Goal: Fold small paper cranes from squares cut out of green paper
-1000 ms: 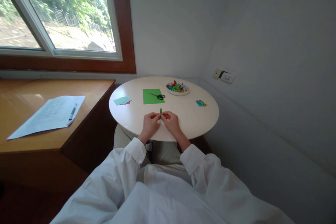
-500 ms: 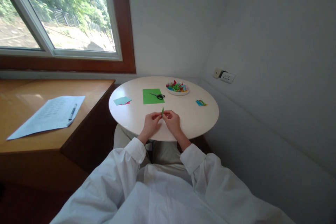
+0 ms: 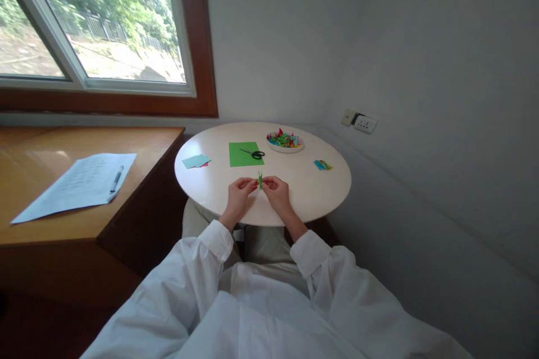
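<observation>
A small green piece of origami paper (image 3: 260,180), narrow with pointed ends, stands upright between my two hands near the front of the round table. My left hand (image 3: 238,195) pinches it from the left with thumb and fingertips. From the other side my right hand (image 3: 277,193) grips it the same way. Its exact folds are too small to make out. Just beyond the hands lies a green paper sheet (image 3: 238,159), with black-handled scissors (image 3: 257,155) resting across its right part.
On the white round table (image 3: 210,185), a white oval dish (image 3: 286,150) holds several colourful folded-paper pieces. Folded paper strips (image 3: 322,165) lie at the right, light blue paper squares (image 3: 196,161) at the left. A wooden desk (image 3: 63,230) carries a printed sheet (image 3: 80,188) and a pen (image 3: 117,179).
My left hand has shifted slightly left, and the green origami paper looks more spread out between the fingertips. My right hand has hardly moved.
</observation>
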A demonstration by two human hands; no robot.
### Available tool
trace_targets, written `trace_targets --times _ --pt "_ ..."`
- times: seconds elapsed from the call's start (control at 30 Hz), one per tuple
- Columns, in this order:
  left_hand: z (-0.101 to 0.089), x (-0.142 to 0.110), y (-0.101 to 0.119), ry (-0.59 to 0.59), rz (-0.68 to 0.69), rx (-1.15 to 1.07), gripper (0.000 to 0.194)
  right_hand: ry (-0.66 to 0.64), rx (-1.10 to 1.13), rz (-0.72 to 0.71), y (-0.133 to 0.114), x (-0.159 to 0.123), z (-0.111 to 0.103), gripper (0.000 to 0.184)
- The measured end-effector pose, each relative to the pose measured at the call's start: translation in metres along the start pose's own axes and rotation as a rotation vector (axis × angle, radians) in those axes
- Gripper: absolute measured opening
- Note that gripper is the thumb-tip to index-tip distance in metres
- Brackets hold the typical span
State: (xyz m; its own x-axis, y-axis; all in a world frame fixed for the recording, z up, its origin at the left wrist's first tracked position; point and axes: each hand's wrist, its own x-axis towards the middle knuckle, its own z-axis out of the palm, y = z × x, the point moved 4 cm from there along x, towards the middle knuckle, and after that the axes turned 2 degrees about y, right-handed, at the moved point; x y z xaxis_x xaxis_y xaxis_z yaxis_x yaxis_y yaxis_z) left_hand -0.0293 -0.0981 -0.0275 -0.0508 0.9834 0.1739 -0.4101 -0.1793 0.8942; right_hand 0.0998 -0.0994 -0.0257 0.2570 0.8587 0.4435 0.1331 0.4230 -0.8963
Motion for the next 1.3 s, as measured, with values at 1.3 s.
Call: trace_targets --times 1.3 --pt "0.0009 -0.0054 0.0082 0.039 -0.045 0.107 0.017 -0.077 0.096 0.063 -0.0044 -0.002 0.0046 0.015"
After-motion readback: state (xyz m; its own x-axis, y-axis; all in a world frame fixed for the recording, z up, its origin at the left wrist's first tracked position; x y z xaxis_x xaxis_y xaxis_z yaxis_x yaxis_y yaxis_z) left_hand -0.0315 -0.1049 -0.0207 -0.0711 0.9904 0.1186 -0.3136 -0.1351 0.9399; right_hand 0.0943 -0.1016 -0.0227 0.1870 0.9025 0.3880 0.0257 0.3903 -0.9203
